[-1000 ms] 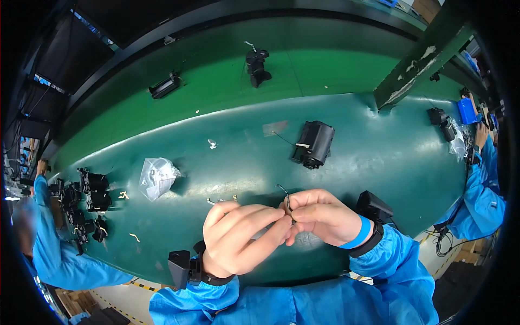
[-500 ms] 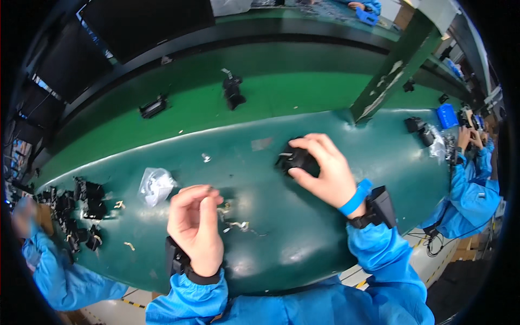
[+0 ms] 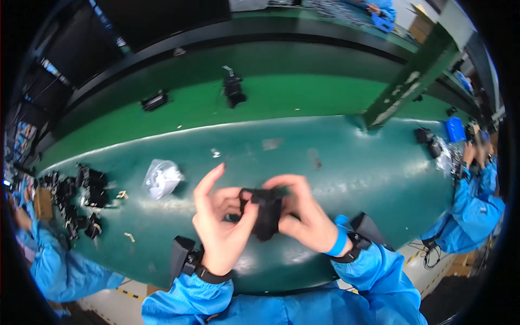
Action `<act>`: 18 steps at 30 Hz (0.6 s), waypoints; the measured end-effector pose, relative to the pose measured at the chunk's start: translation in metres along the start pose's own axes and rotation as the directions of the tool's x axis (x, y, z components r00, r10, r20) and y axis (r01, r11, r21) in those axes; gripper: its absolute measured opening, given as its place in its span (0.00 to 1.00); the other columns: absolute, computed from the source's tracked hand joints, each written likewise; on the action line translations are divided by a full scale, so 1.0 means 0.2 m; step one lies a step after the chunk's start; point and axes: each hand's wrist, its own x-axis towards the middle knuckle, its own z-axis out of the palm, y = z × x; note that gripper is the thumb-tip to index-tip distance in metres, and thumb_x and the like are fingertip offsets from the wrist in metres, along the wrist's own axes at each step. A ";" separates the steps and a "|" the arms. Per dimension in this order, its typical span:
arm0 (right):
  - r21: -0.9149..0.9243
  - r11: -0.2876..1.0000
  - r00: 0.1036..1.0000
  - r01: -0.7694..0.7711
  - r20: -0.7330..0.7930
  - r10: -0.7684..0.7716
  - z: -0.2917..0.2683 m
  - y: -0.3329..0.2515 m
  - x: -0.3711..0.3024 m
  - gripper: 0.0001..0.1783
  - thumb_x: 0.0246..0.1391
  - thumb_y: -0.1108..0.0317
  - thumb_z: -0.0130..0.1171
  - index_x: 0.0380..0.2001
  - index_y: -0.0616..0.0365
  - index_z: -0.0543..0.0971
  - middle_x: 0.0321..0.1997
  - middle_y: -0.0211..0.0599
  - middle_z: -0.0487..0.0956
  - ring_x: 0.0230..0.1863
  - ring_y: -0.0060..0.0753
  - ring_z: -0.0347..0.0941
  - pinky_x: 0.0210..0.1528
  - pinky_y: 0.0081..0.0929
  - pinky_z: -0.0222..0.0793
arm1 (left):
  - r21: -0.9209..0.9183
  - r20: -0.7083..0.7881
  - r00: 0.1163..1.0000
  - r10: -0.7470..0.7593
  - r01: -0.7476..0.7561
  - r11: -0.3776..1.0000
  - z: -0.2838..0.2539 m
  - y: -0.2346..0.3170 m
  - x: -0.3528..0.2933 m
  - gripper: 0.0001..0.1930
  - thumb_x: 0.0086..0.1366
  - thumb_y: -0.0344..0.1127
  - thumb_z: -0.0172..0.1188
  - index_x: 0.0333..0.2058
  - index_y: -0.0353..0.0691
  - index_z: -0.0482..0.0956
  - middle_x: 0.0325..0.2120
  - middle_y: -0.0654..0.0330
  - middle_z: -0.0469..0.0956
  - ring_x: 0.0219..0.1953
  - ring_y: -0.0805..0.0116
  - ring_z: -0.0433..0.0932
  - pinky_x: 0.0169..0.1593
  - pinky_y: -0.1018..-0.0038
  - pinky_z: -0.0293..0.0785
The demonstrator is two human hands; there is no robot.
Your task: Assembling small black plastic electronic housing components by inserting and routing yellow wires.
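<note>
A black plastic part (image 3: pixel 266 216), blocky and somewhat blurred, is held between both hands above the near middle of the green table. My left hand (image 3: pixel 222 216) grips its left side with the thumb and bent fingers, while the index finger points up and away. On the other side, my right hand (image 3: pixel 303 214) has its thumb and fingers closed on the part. The hands and the part hide the patch of table below them. A clear plastic bag (image 3: pixel 163 179) with pale contents lies to the left of my left hand.
Black plastic parts (image 3: pixel 89 187) are heaped at the left, near a co-worker's blue sleeve (image 3: pixel 70 271). Two more black pieces, one of them upright (image 3: pixel 233 91), sit on the far green ledge. A green post (image 3: pixel 403 86) rises at the right; another person works beyond it beside a blue bin (image 3: pixel 455 130).
My right hand has brought the black part from the right toward me and leftward. My left hand has moved right and taken hold of it too.
</note>
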 end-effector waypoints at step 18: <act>-0.648 0.709 0.840 0.278 -0.193 -0.507 -0.01 0.01 0.02 0.47 0.29 0.70 0.78 0.51 0.61 0.58 0.50 0.49 0.64 0.51 0.44 0.66 0.49 0.35 0.68 | -0.399 0.267 0.956 0.121 -0.005 0.917 -0.01 -0.06 -0.02 0.34 0.68 0.66 0.38 0.62 0.49 0.64 0.66 0.54 0.55 0.67 0.60 0.53 0.66 0.59 0.46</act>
